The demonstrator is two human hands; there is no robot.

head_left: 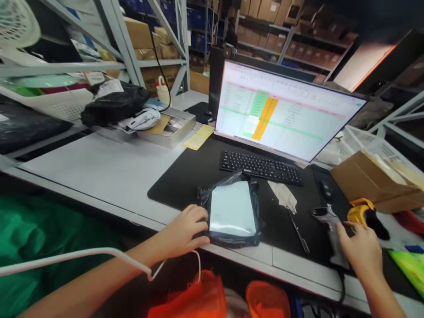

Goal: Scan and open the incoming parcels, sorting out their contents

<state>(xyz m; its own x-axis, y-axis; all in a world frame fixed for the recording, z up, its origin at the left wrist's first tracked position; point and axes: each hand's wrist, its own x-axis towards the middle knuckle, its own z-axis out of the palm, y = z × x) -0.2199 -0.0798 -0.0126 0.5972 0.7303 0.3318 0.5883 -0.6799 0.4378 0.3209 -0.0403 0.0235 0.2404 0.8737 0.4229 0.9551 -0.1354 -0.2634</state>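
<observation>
A black plastic parcel with a large white label lies on the dark desk mat near the front edge of the desk. My left hand pinches its left edge, fingers curled on the plastic and thumb low. My right hand is at the handle of a grey-and-black barcode scanner, with a cable running down from its lower end. Part of the grip is hidden behind the fingers. Just beyond this hand sits a yellow-and-black tool, perhaps a tape dispenser.
A pen and a crumpled pale scrap lie between the hands. Behind are a keyboard and a monitor showing a spreadsheet. A cardboard box and a mouse are at right. A white cord crosses my left forearm.
</observation>
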